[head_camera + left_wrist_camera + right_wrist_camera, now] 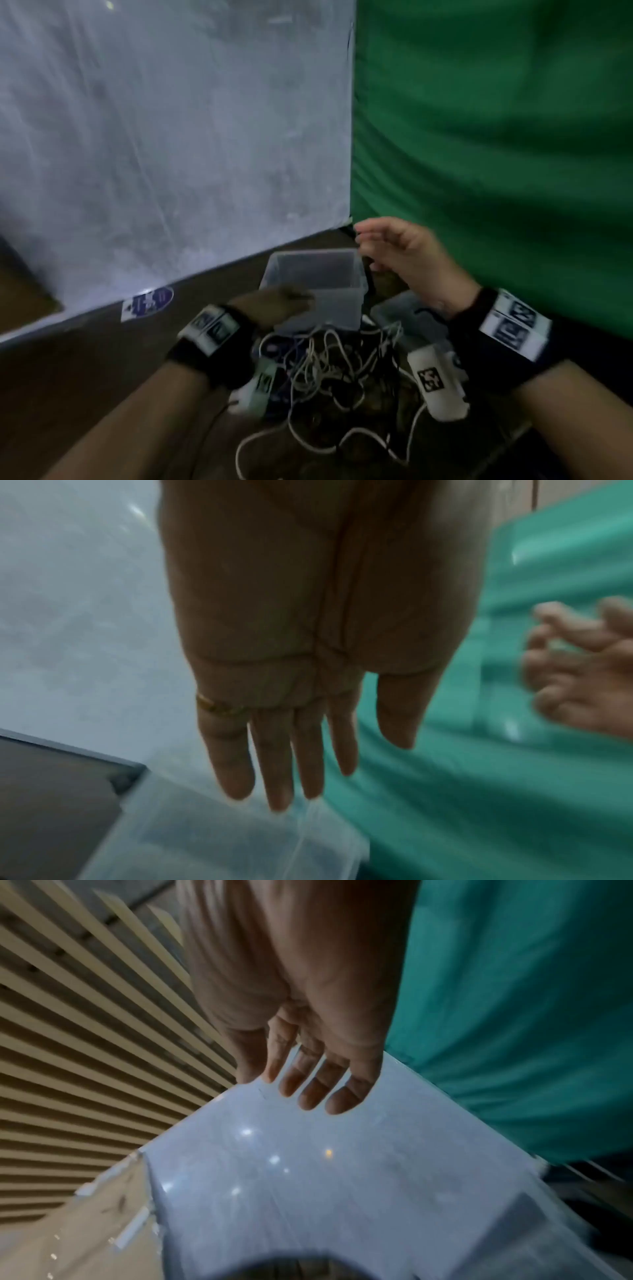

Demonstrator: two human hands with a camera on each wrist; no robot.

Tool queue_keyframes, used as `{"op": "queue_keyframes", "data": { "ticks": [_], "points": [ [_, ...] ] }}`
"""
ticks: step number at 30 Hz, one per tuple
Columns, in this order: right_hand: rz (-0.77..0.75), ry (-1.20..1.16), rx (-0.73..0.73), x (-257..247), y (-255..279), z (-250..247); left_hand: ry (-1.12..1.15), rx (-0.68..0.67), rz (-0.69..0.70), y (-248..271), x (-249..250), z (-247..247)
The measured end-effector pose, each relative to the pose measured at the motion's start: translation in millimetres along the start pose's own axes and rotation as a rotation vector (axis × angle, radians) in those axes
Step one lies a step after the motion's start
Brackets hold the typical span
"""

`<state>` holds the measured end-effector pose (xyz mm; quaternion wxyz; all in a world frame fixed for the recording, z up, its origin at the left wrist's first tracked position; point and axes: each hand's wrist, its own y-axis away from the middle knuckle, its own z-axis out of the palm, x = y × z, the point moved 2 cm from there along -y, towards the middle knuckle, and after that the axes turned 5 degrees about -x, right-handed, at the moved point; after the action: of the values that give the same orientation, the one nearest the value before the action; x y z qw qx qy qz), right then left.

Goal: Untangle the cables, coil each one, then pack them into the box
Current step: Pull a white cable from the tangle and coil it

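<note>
I am noting both hands empty, fingers relaxed: left hand [274, 303] lying nearer the cables [339, 373], just behind it; right hand [400, 257] hovering above the box [342, 301].

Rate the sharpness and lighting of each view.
Head view: dim, motion-blurred; left hand in shadow at the box, cables soft. Left wrist view: soft, right hand smeared. Right wrist view: streaked, light spots glaring on the grey panel.
</note>
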<state>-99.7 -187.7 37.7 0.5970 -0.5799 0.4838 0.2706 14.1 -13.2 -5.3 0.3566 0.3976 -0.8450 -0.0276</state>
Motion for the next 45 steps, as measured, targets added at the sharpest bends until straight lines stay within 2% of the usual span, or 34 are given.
{"op": "queue_keyframes", "data": {
  "ticks": [4,7,10,12,16,18,22,25,27,32,35,39,43,45],
  "points": [
    [0.232,0.229,-0.057,62,13,22,-0.174,-0.067,0.006,-37,-7,26],
    [0.395,0.331,-0.138,100,28,32,-0.273,-0.22,-0.009,-52,-23,53],
    [0.574,0.311,-0.203,121,46,42,-0.334,-0.135,0.073,-54,-23,68],
    [0.618,0.302,-0.211,129,56,47,-0.414,-0.065,0.117,-55,-26,76],
    [0.597,0.344,-0.21,137,68,53,-0.468,-0.006,0.121,-48,-28,88],
    [0.609,0.392,-0.236,140,74,57,-0.471,0.07,0.129,-44,-30,94],
    [0.563,0.527,-0.25,143,82,65,-0.328,0.338,0.266,-27,-33,87],
    [0.489,0.592,-0.222,142,80,67,-0.098,0.529,0.406,-9,-36,73],
    [0.463,0.627,-0.207,141,74,67,0.07,0.596,0.47,0,-41,67],
    [0.348,0.674,-0.066,131,62,62,0.599,0.647,0.562,12,-54,51],
    [0.322,0.643,0.003,136,60,53,0.794,0.698,0.599,18,-55,45],
    [0.285,0.501,0.057,141,60,41,0.887,0.696,0.59,12,-57,47],
    [0.118,0.185,0.191,118,58,35,0.859,0.587,0.408,-9,-64,67],
    [0.055,0.048,0.17,105,57,30,0.8,0.54,0.319,-16,-72,76]
  ]
}}
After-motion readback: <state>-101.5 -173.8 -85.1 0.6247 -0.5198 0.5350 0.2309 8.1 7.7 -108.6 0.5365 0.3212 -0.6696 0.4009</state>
